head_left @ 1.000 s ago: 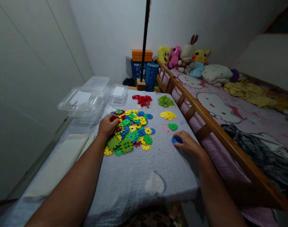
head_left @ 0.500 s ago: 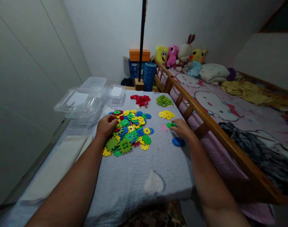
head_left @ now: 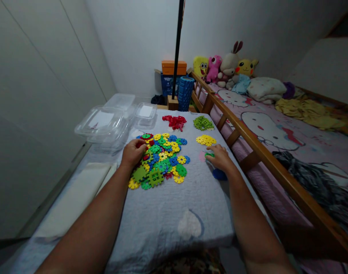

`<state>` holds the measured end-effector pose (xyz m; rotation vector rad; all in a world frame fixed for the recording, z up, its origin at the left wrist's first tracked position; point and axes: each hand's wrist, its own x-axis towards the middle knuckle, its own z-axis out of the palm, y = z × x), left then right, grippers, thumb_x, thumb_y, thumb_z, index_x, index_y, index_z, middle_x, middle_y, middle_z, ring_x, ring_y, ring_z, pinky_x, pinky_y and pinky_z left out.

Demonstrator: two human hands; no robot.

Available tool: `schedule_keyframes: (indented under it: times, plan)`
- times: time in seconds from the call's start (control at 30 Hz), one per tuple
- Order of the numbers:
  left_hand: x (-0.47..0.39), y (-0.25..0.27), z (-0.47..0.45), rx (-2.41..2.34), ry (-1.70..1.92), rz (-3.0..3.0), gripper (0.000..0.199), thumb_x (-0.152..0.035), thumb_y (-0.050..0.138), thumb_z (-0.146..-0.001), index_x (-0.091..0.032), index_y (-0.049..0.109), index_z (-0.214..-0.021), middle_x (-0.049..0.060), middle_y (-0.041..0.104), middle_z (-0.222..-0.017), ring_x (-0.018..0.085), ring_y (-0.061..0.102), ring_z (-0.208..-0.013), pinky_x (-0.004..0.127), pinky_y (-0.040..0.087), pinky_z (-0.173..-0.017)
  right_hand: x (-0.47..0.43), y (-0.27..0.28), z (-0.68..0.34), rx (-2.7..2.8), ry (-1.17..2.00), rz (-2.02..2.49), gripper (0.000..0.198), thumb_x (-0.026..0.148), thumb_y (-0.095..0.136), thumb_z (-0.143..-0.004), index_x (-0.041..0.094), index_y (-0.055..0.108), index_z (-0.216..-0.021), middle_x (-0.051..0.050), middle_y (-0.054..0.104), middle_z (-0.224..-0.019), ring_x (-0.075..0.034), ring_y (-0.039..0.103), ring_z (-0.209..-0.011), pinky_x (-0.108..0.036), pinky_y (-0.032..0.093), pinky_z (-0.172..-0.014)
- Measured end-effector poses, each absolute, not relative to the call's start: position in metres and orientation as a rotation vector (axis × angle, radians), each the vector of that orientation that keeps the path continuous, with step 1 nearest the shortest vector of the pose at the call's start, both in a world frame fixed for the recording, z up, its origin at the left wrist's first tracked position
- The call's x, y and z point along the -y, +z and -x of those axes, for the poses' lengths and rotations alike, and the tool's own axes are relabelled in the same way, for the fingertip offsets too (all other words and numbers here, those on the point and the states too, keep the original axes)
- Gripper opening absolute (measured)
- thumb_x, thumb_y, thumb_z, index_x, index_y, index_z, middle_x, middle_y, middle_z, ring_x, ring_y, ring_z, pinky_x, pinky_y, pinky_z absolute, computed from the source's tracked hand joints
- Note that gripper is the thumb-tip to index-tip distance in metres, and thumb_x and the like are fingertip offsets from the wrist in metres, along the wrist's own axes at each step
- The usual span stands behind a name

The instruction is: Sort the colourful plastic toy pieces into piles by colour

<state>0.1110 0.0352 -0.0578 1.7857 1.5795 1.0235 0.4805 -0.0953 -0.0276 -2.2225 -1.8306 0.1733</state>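
Note:
A mixed pile of flower-shaped plastic discs and square pieces lies mid-table in yellow, green, blue and red. At its left edge is my left hand, its fingers curled together beside red pieces; what they pinch is hidden. To the right, my right hand hovers low with fingers apart over a green disc, partly covered by the fingers. Blue discs lie just below that hand, partly hidden by the wrist. Beyond it sits a group of yellow discs.
Red pieces and light-green pieces form separate heaps at the table's far end. Clear plastic boxes stand at the left, above a folded cream cloth. A wooden bed rail runs along the right side.
My right hand's fingers have spread from around the green disc, which is now lower at the table surface. My left hand stays at the pile's left edge. The whole view has shifted slightly.

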Motion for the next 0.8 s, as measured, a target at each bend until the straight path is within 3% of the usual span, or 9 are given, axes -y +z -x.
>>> schedule_keyframes:
  times: [0.17, 0.37, 0.5, 0.63, 0.73, 0.8]
  plan:
    - [-0.037, -0.061, -0.109, -1.535, 1.059, -1.768, 0.032, -0.044, 0.059, -0.072, -0.020, 0.073, -0.089, 0.004, 0.072, -0.086, 0.022, 0.064, -0.082, 0.033, 0.050, -0.079, 0.078, -0.021, -0.420, 2.198, 0.323, 1.834, 0.031, 0.026, 0.068, -0.091, 0.019, 0.072, -0.121, -0.011, 0.064, -0.119, -0.024, 0.056, -0.112, -0.036, 0.040, -0.103]
    - [-0.037, -0.063, -0.108, -1.501, 1.089, -1.724, 0.034, -0.047, 0.059, -0.073, -0.019, 0.073, -0.089, 0.004, 0.072, -0.085, 0.022, 0.064, -0.081, 0.033, 0.051, -0.079, 0.076, -0.030, -0.388, 2.261, 0.273, 1.862, 0.024, 0.025, 0.071, -0.088, 0.020, 0.072, -0.111, -0.011, 0.062, -0.112, -0.025, 0.054, -0.103, -0.036, 0.042, -0.094]
    - [-0.036, -0.062, -0.109, -1.503, 1.085, -1.714, 0.035, -0.047, 0.060, -0.073, -0.019, 0.073, -0.089, 0.004, 0.072, -0.083, 0.022, 0.064, -0.081, 0.033, 0.051, -0.077, 0.077, -0.034, -0.393, 2.151, 0.323, 1.816, 0.015, 0.017, 0.068, -0.084, 0.020, 0.069, -0.098, -0.007, 0.064, -0.103, -0.021, 0.056, -0.098, -0.031, 0.043, -0.088]
    - [-0.035, -0.060, -0.109, -1.508, 1.084, -1.719, 0.035, -0.048, 0.060, -0.073, -0.020, 0.074, -0.089, 0.004, 0.071, -0.083, 0.022, 0.064, -0.080, 0.033, 0.051, -0.077, 0.071, -0.029, -0.409, 1.954, 0.650, 1.745, 0.002, 0.018, 0.062, -0.081, 0.020, 0.063, -0.081, 0.000, 0.065, -0.083, -0.015, 0.057, -0.077, -0.026, 0.042, -0.070]
    - [-0.034, -0.057, -0.109, -1.511, 1.078, -1.736, 0.035, -0.047, 0.059, -0.072, -0.019, 0.074, -0.089, 0.004, 0.072, -0.084, 0.022, 0.064, -0.079, 0.033, 0.051, -0.080, 0.060, -0.024, -0.443, 1.694, 0.801, 1.674, 0.010, 0.030, 0.065, -0.078, 0.020, 0.062, -0.080, 0.002, 0.064, -0.075, -0.015, 0.056, -0.069, -0.025, 0.043, -0.063]
    - [-0.033, -0.056, -0.109, -1.508, 1.077, -1.740, 0.036, -0.047, 0.059, -0.072, -0.019, 0.074, -0.089, 0.004, 0.071, -0.084, 0.021, 0.064, -0.079, 0.034, 0.051, -0.080, 0.053, -0.024, -0.475, 1.437, 0.729, 1.683, 0.016, 0.035, 0.067, -0.074, 0.021, 0.062, -0.080, 0.002, 0.062, -0.072, -0.016, 0.056, -0.066, -0.027, 0.045, -0.062]
